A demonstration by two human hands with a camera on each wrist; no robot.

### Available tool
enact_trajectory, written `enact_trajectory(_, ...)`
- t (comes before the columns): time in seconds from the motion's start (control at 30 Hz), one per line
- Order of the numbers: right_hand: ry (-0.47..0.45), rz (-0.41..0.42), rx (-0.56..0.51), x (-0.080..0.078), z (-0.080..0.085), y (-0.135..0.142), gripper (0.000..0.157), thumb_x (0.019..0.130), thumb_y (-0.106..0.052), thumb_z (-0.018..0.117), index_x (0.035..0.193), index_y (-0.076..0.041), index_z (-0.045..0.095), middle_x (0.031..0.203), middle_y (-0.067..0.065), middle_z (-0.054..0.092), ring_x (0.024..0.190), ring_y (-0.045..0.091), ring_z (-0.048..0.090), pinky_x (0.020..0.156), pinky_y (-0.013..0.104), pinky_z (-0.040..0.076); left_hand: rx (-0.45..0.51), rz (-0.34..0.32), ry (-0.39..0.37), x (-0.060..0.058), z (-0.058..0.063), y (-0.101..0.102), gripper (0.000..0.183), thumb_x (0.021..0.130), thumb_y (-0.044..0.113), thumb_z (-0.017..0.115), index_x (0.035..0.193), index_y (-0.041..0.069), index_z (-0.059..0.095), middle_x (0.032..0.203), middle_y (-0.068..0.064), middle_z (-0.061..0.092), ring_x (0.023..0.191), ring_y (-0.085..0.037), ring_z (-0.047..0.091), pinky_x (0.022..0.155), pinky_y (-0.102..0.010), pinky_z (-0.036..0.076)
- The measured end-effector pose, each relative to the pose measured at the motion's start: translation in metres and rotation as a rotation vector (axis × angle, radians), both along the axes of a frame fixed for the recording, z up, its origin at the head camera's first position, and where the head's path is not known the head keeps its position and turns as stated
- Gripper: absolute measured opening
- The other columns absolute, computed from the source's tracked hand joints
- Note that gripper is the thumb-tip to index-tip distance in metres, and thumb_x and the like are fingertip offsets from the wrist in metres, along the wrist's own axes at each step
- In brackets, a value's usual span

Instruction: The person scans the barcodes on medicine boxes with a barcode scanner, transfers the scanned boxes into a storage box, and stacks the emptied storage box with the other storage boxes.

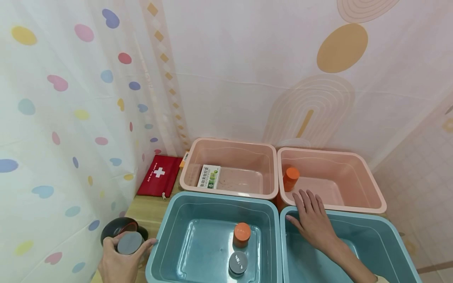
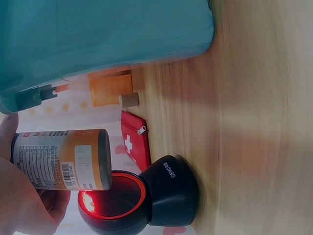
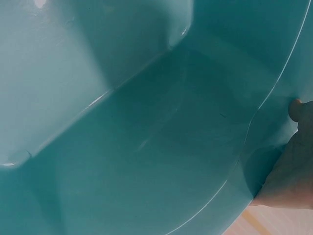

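Note:
My left hand (image 1: 118, 265) grips a supplement bottle with a grey lid (image 1: 130, 243), left of the blue bins. In the left wrist view the bottle (image 2: 58, 159) has a white and orange label with a barcode. Right by its base stands a black desktop scanner (image 2: 171, 196) whose ring glows red. My right hand (image 1: 316, 224) rests, fingers extended, over the back rim of the right blue bin (image 1: 375, 226). Its fingertips reach the front rim of the right pink bin (image 1: 350, 208). The right wrist view shows mostly the blue bin's inside (image 3: 161, 137).
The left blue bin (image 1: 198, 251) holds an orange-lidded bottle (image 1: 242, 234) and a grey-lidded one (image 1: 238, 263). A medicine box (image 1: 209, 177) lies in the left pink bin (image 1: 240, 147); an orange bottle (image 1: 291, 179) stands in the right one. A red first aid pouch (image 1: 159, 176) lies behind the scanner.

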State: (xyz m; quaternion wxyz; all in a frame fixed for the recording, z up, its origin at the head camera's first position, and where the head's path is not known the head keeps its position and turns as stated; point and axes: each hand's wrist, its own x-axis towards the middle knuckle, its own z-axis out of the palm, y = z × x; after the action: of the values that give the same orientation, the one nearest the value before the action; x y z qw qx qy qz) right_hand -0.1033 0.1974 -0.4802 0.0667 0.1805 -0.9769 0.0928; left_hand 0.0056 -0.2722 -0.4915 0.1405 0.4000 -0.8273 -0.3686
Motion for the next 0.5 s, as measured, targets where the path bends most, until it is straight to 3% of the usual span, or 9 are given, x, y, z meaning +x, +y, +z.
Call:
enact_trajectory(0.17, 0.002, -0.001, 0.004, -0.0006, -0.0009, 0.0, 0.077, 0.101, -0.034, 0.079, 0.158, 0.006, 0.047, 0.164, 0.033, 0.046, 0.153, 0.056, 0.039, 0.128, 0.072, 0.028, 0.015, 0.016, 0.008, 0.0, -0.0003, -0.0012, 0.087, 0.083, 0.05, 0.096, 0.132, -0.005, 0.048, 0.139, -0.037, 0.062, 0.126, -0.057, 0.058, 0.109, -0.073, 0.05)
enact_trajectory(0.27, 0.002, -0.001, 0.007, -0.0008, -0.0013, 0.0001, 0.077, 0.101, -0.035, 0.08, 0.158, 0.006, 0.047, 0.164, 0.033, 0.046, 0.152, 0.056, 0.04, 0.128, 0.072, 0.028, 0.027, 0.01, 0.062, 0.0002, -0.0008, -0.0022, 0.084, 0.084, 0.042, 0.098, 0.136, -0.004, 0.051, 0.145, -0.031, 0.065, 0.132, -0.051, 0.058, 0.113, -0.072, 0.048)
enact_trajectory(0.37, 0.001, -0.001, 0.005, -0.0006, -0.0011, -0.0001, 0.077, 0.1, -0.035, 0.08, 0.158, 0.006, 0.047, 0.164, 0.033, 0.046, 0.152, 0.056, 0.04, 0.128, 0.072, 0.028, 0.036, -0.012, 0.132, 0.0001, -0.0008, -0.0034, 0.079, 0.082, 0.034, 0.1, 0.143, 0.003, 0.06, 0.149, -0.02, 0.068, 0.127, -0.025, 0.065, 0.109, -0.033, 0.058)
enact_trajectory(0.43, 0.001, -0.001, 0.005, -0.0004, -0.0008, -0.0002, 0.077, 0.1, -0.034, 0.08, 0.158, 0.006, 0.048, 0.163, 0.033, 0.046, 0.152, 0.056, 0.04, 0.128, 0.072, 0.028, 0.052, -0.044, 0.181, -0.0023, 0.0016, -0.0056, 0.077, 0.081, 0.026, 0.101, 0.147, 0.009, 0.066, 0.15, -0.014, 0.069, 0.124, -0.007, 0.064, 0.099, -0.008, 0.051)
enact_trajectory(0.5, 0.003, 0.0, 0.002, -0.0004, -0.0004, -0.0005, 0.077, 0.1, -0.034, 0.08, 0.158, 0.006, 0.048, 0.163, 0.033, 0.047, 0.152, 0.056, 0.04, 0.128, 0.072, 0.028, 0.08, -0.087, 0.219, -0.0067, 0.0073, -0.0081, 0.077, 0.081, 0.022, 0.101, 0.15, 0.014, 0.068, 0.152, -0.011, 0.068, 0.129, -0.001, 0.062, 0.092, 0.004, 0.042)
